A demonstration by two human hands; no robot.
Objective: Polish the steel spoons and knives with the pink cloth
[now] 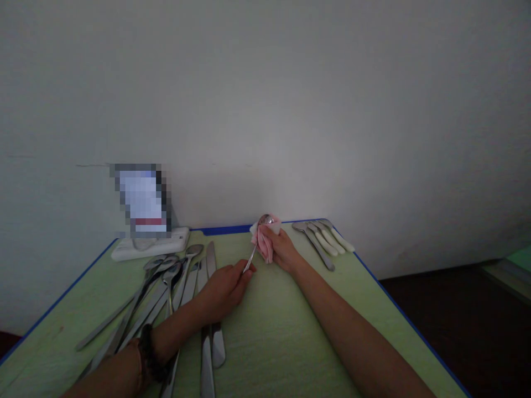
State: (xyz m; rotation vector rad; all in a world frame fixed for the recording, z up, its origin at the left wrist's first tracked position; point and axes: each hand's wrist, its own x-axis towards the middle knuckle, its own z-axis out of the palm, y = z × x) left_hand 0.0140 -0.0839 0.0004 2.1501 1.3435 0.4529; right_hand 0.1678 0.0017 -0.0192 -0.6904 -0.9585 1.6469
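Spoon (266, 220) sits above the far side of the table, its handle pinched in the closed fingers of the left hand (226, 287) and its bowl tilted up toward the wall. Right hand (283, 249) grips a pink and white cloth (264, 249), which is bunched behind and below the bowl. Both hands are closed on what they hold, with a narrow gap between them bridged by the handle. Just beyond the cloth runs the blue edge (226, 230) of the pale green table (269, 337), close against the grey wall (265, 110). To the right, near that far corner, lie four pieces of cutlery (326, 237), three with pale handles, the outermost reaching the side edge. To the left, a crowded pile of metal cutlery (171, 273) spreads under the left wrist and forearm; a white power strip (151, 246) and a blurred-out screen (143, 199) stand behind it. Bare tabletop stretches between the forearms toward the near side, leaving open room there
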